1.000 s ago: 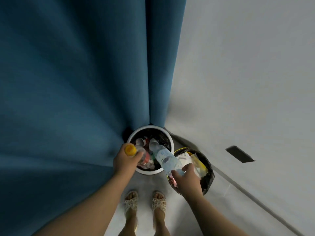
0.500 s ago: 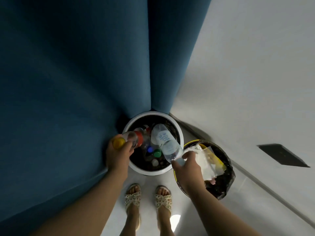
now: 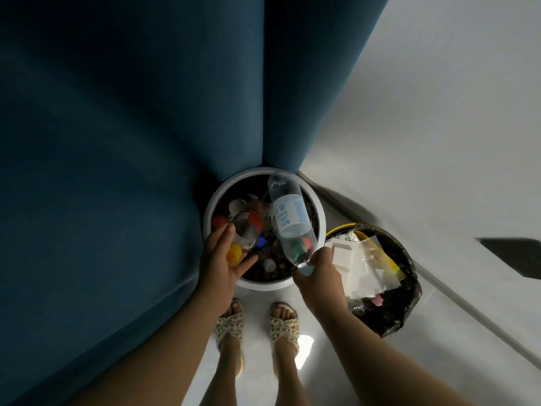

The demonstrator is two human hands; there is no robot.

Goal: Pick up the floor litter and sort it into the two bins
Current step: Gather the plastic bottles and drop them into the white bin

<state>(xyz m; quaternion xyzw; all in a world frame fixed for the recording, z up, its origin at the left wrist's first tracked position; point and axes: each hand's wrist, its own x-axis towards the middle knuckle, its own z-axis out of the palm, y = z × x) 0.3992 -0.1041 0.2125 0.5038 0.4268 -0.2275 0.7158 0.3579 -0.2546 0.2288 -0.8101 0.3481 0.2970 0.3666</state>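
**Two bottles held over the white bin**

The person stands in a corner between a blue curtain (image 3: 117, 142) and a pale wall (image 3: 439, 112), looking down at two bins on the floor (image 3: 322, 356). Both hands reach over the white bin (image 3: 263, 285), which stands at the foot of the curtain.

The right hand (image 3: 319, 276) pinches the neck end of a clear water bottle (image 3: 288, 218) with a white and blue label. Its fingers are curled round the pale cap. The bottle is tilted, base pointing away from the person, and it hangs over the open mouth of the white bin.

The left hand (image 3: 222, 265) is at the near left edge of the same bin. Its fingers are stretched out and the thumb is spread, not closed round anything. A second clear bottle (image 3: 246, 232) with a yellow cap and a red label lies against that palm, its body over the bin. Whether the hand bears it at all I cannot tell.

Inside the white bin lie more plastic bottles, with red, blue and green caps showing.

Just to the right stands the black-bagged bin (image 3: 392, 317), its rim touching or nearly touching the white one. It holds white paper (image 3: 351, 259), a clear plastic bag and something yellow.

Two sandalled feet (image 3: 229, 323) stand just before the bins.
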